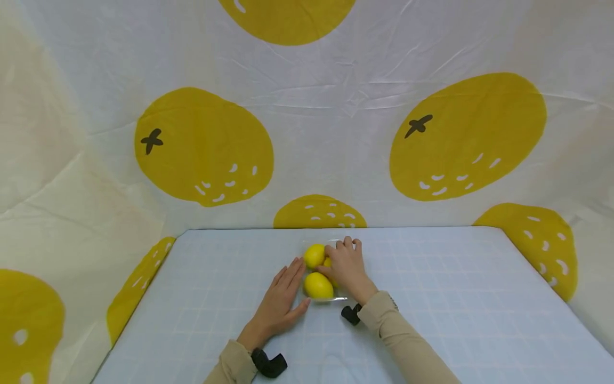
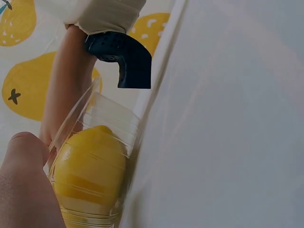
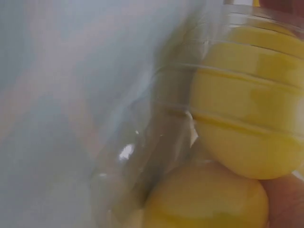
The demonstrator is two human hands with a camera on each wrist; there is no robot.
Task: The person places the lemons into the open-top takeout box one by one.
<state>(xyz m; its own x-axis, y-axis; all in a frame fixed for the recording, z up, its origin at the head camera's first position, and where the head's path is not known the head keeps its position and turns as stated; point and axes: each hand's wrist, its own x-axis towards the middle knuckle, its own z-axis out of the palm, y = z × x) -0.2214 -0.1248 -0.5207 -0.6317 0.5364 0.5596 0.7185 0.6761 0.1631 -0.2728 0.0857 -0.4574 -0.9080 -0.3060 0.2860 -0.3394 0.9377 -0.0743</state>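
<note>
A clear plastic container [image 1: 331, 300] with ribbed walls stands on the table and holds several yellow lemons. Two of them, a front lemon [image 1: 318, 286] and a back lemon [image 1: 315, 256], lie along its left side. My left hand [image 1: 280, 301] rests against the container's left wall, its fingers straight and its thumb at the near corner. From the right my right hand [image 1: 346, 266] reaches into the container, thumb and fingers curled about another lemon [image 1: 328, 262], mostly hidden beneath it. Through the wall, the left wrist view shows a lemon [image 2: 90, 166]; the right wrist view shows a nearer lemon [image 3: 247, 99] and a lower lemon [image 3: 209, 199].
A pale checked cloth covers the table [image 1: 455, 298]. White fabric with printed yellow fruit [image 1: 206, 144] hangs behind and at the sides. Black wrist mounts [image 1: 269, 364] sit at both sleeves.
</note>
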